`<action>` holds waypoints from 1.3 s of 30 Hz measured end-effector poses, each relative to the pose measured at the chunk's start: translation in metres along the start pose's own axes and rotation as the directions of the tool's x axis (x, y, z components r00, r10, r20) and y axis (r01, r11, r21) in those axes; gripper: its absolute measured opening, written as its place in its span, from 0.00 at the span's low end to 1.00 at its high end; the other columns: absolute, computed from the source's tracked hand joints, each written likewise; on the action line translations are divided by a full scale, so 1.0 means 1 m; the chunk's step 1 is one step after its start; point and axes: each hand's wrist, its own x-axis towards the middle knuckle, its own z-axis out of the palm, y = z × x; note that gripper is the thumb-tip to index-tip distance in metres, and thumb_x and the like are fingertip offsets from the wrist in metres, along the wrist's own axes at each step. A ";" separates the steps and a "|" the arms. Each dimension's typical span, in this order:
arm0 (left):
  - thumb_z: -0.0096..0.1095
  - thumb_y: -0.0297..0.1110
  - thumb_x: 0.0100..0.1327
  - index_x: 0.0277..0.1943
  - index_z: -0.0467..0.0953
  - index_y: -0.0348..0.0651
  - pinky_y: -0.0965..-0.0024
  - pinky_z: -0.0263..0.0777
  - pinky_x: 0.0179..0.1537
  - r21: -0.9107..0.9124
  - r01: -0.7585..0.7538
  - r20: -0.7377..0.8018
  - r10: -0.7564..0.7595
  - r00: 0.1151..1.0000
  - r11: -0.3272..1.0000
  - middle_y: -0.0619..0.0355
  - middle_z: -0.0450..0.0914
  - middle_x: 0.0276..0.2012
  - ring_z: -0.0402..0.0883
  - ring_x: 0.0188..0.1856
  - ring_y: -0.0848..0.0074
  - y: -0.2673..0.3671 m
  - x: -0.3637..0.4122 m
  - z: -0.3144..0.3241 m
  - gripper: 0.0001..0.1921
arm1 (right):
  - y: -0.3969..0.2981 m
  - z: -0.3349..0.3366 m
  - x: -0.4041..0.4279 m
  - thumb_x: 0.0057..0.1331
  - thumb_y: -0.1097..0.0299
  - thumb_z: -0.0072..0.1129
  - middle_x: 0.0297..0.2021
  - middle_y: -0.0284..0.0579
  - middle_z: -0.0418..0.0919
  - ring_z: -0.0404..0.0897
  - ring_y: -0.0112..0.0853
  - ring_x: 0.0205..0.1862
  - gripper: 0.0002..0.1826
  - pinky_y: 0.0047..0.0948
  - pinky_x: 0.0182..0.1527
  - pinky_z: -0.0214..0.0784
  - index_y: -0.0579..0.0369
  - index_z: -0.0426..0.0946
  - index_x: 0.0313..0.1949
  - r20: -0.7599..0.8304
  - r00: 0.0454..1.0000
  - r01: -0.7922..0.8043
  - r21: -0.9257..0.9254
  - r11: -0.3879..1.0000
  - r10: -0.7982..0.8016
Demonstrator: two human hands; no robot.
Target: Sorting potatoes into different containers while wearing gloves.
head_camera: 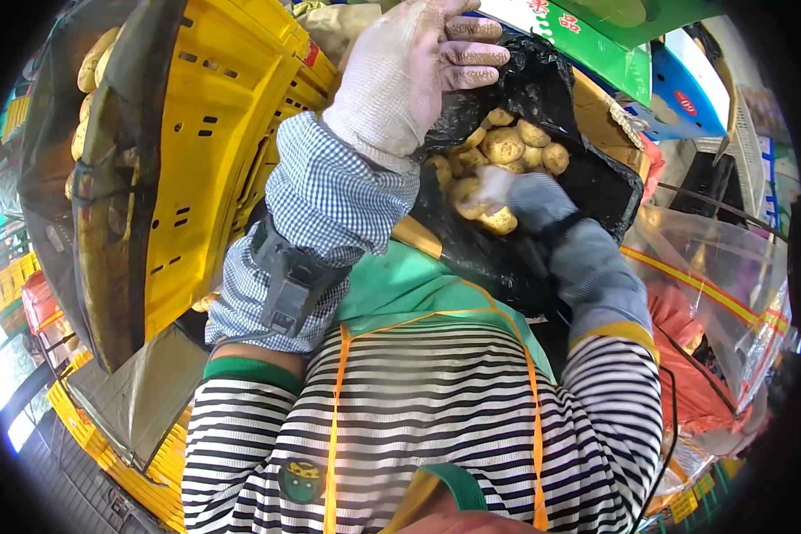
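Observation:
My left hand (pixel 414 73) wears a pale knit glove with soiled fingertips. It is raised over the upper part of a black plastic bag liner (pixel 541 77), fingers spread and nothing visible in them. Lower down, my right hand (pixel 497 187), also gloved and blurred by motion, reaches among the potatoes (pixel 504 143) inside the liner. Its fingers touch the potatoes at the near side of the heap, but whether they grip one is unclear. The liner sits in a cardboard box (pixel 417 235), whose edge shows near my green apron (pixel 400 280).
A yellow plastic crate (pixel 193 127) stands tilted at left, with dark mesh (pixel 110 220) and more potatoes (pixel 83 127) beyond it. Green printed cartons (pixel 594 40) and a blue carton (pixel 687 87) are at upper right. At right lie a clear plastic bag (pixel 721 267) and red plastic (pixel 694 374).

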 end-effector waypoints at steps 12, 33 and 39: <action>0.75 0.38 0.59 0.68 0.63 0.38 0.69 0.67 0.62 0.636 0.055 0.427 -0.410 0.806 0.770 0.58 0.75 0.57 0.74 0.58 0.76 -0.038 -0.056 0.027 0.37 | -0.045 0.038 -0.203 0.52 0.69 0.78 0.63 0.43 0.67 0.66 0.30 0.65 0.46 0.30 0.68 0.58 0.61 0.61 0.67 -0.810 0.362 0.818 0.039 0.574 -0.461; 0.78 0.28 0.47 0.70 0.56 0.34 0.65 0.63 0.67 0.300 -0.174 0.378 0.051 0.925 0.938 0.53 0.70 0.62 0.70 0.64 0.70 -0.075 -0.048 0.048 0.47 | -0.049 0.023 -0.177 0.68 0.45 0.59 0.61 0.53 0.68 0.72 0.37 0.60 0.44 0.32 0.61 0.68 0.67 0.55 0.69 -0.916 -0.058 0.660 -0.334 0.673 -0.398; 0.74 0.25 0.54 0.57 0.69 0.34 0.71 0.77 0.51 0.115 -0.196 0.362 0.142 0.921 0.974 0.54 0.82 0.46 0.83 0.46 0.75 -0.077 -0.044 0.051 0.29 | -0.073 0.011 -0.161 0.66 0.66 0.63 0.54 0.57 0.77 0.78 0.41 0.57 0.28 0.35 0.57 0.73 0.67 0.66 0.60 -0.838 -0.306 0.455 -0.545 0.704 -0.451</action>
